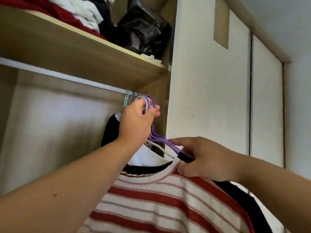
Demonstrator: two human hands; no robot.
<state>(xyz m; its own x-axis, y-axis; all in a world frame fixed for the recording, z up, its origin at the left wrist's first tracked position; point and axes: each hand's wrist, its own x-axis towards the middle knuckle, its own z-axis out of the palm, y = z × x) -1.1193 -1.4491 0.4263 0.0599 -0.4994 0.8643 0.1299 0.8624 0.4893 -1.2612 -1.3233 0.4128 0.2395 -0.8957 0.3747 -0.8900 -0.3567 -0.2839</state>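
My left hand grips the hooks of several purple and white hangers just below the wardrobe rail, near its right end. A red-and-white striped shirt hangs on the nearest hanger, with a black garment behind it. My right hand pinches the striped shirt's shoulder by the collar, fingers over the hanger arms. More hanger hooks hang on the rail just left of my left hand, and a dark garment hangs below them.
A wooden shelf sits right above the rail, loaded with folded red and white clothes and a black plastic bag. White closed wardrobe doors stand to the right. The wardrobe's pale back panel shows at left.
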